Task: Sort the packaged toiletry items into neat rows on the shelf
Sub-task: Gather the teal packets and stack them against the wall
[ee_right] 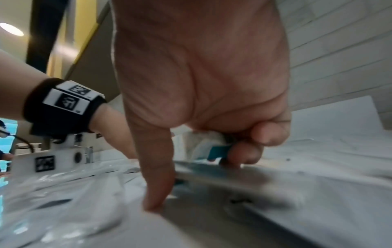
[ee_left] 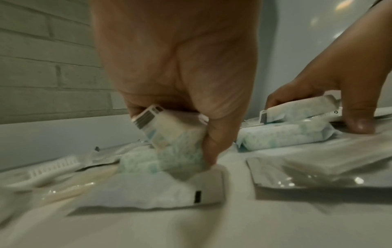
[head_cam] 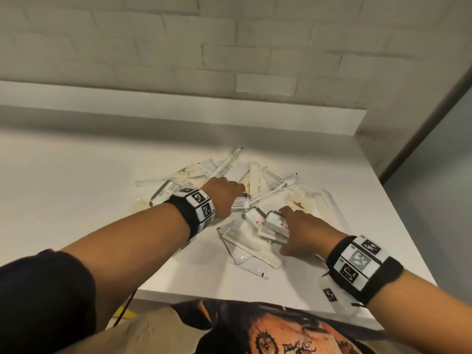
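Observation:
A jumbled pile of packaged toiletries lies on the white shelf point(head_cam: 76, 200). My left hand point(head_cam: 240, 194) reaches into the pile's middle and pinches a small white wrapped packet with a barcode point(head_cam: 240, 202). In the left wrist view that packet point(ee_left: 161, 127) is tilted up between thumb and fingers of the left hand point(ee_left: 174, 135). My right hand point(head_cam: 283, 231) sits over the near right of the pile, fingers curled on a white flower-printed packet point(head_cam: 277, 222). In the right wrist view, the right hand point(ee_right: 201, 177) has its fingers around this packet point(ee_right: 203, 142), and the thumb presses a clear wrapper below.
Wrapped combs point(head_cam: 242, 241) lie at the front of the pile, wrapped toothbrushes point(head_cam: 270, 192) and sachets behind, and a small barcoded box point(head_cam: 163, 192) to the left. A brick wall with a raised ledge point(head_cam: 178, 111) runs behind. The shelf's right edge point(head_cam: 398, 213) is close.

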{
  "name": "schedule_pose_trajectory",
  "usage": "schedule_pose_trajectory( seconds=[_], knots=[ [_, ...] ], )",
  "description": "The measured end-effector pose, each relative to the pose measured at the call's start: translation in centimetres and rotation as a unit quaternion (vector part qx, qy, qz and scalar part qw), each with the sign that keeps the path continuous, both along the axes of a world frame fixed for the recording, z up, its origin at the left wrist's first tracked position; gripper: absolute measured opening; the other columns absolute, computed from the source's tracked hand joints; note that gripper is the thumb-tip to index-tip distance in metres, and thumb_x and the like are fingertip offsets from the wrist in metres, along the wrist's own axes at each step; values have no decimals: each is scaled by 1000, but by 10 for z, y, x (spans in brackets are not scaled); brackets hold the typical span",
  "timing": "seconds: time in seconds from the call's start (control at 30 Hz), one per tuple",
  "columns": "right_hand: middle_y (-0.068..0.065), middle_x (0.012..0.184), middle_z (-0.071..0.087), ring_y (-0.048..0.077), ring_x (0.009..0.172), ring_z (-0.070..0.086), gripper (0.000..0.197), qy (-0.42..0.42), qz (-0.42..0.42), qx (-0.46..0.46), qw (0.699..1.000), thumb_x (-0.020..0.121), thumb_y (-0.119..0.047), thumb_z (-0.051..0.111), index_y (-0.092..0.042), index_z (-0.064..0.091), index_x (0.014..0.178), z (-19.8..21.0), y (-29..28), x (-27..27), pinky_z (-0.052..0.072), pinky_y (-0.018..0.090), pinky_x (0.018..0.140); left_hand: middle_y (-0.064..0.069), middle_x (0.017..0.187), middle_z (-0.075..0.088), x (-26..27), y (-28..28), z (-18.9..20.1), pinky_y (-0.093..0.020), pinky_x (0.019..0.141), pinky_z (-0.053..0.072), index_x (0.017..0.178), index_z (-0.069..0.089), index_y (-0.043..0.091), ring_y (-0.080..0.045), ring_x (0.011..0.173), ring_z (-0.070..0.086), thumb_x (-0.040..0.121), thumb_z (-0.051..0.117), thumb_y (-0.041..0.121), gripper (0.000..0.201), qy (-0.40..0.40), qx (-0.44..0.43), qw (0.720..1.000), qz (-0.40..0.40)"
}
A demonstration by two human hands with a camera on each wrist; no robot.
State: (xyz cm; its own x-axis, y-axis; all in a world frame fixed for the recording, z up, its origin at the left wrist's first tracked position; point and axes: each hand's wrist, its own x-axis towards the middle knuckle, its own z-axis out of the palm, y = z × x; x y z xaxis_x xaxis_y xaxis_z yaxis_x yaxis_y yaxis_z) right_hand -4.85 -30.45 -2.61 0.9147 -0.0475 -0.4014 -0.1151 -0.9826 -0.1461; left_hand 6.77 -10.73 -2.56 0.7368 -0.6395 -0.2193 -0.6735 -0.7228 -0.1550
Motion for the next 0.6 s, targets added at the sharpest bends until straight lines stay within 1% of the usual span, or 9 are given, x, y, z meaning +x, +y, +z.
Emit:
schedule_pose_trajectory(
  seconds=[0.03, 0.1, 0.2, 0.27, 0.33, 0.37, 0.43, 0.5, 0.6],
  knots=[
    [-2, 107, 58, 20, 88, 59, 69, -1, -1, -5, 1000, 68, -43, 70, -27, 36, 127, 1, -2, 2, 53, 35, 75, -3, 127, 56, 1, -1, -1, -35, 91, 39, 137, 37, 20, -26, 112, 52, 83, 57, 24, 58, -13, -12, 1000, -7],
    [0, 109, 60, 22, 89, 60, 55, -13, -9, -12, 1000, 76, -43, 66, -23, 41, 121, 1, -8, 7, 51, 36, 75, -3, 124, 60, 2, -1, -3, -36, 91, 37, 135, 40, 19, -26, 112, 52, 86, 56, 32, 53, -43, -38, 998, -20],
    [4, 118, 54, 23, 95, 60, 61, -34, -61, 16, 997, 79, -44, 68, -19, 40, 127, 4, -19, 14, 50, 35, 78, -2, 128, 59, -2, 1, -3, -37, 95, 34, 137, 41, 20, -27, 117, 48, 89, 51, 45, 54, -80, -92, 992, -22],
    [7, 124, 47, 24, 99, 58, 61, -64, -80, 16, 995, 84, -45, 64, -16, 38, 130, 8, -23, 18, 49, 33, 76, -3, 132, 55, -7, 4, 1, -37, 99, 31, 139, 38, 21, -27, 123, 44, 90, 53, 45, 57, -81, -163, 983, -9],
    [7, 122, 46, 25, 98, 57, 57, -113, -83, 29, 990, 85, -47, 61, -15, 38, 128, 14, -18, 21, 49, 35, 77, -7, 134, 52, -12, 10, 8, -37, 102, 34, 141, 36, 18, -28, 121, 48, 90, 56, 40, 59, -65, -276, 959, 18],
    [6, 119, 48, 25, 97, 57, 55, -129, -80, 44, 987, 85, -46, 60, -16, 38, 126, 17, -12, 23, 50, 36, 77, -9, 132, 51, -14, 14, 14, -38, 99, 39, 141, 36, 16, -28, 115, 53, 90, 58, 36, 59, -55, -338, 939, 39],
    [3, 112, 53, 22, 92, 58, 49, -117, -56, 68, 989, 84, -43, 62, -19, 40, 121, 20, 3, 24, 50, 36, 75, -12, 131, 47, -11, 22, 27, -38, 85, 49, 140, 36, 16, -30, 100, 60, 90, 60, 31, 58, -60, -421, 900, 95],
    [1, 107, 57, 19, 87, 58, 46, -84, -19, 69, 994, 83, -43, 62, -21, 41, 118, 17, 21, 25, 48, 34, 70, -14, 131, 46, 0, 38, 39, -37, 80, 49, 139, 35, 18, -34, 96, 61, 88, 58, 31, 57, -72, -408, 894, 169],
    [-3, 103, 57, 16, 83, 56, 49, -55, 4, 61, 997, 81, -40, 64, -24, 42, 122, 7, 40, 26, 47, 31, 66, -17, 127, 50, 25, 76, 42, -37, 85, 46, 138, 33, 16, -37, 106, 58, 86, 57, 35, 60, -17, -276, 917, 286]
  ],
)
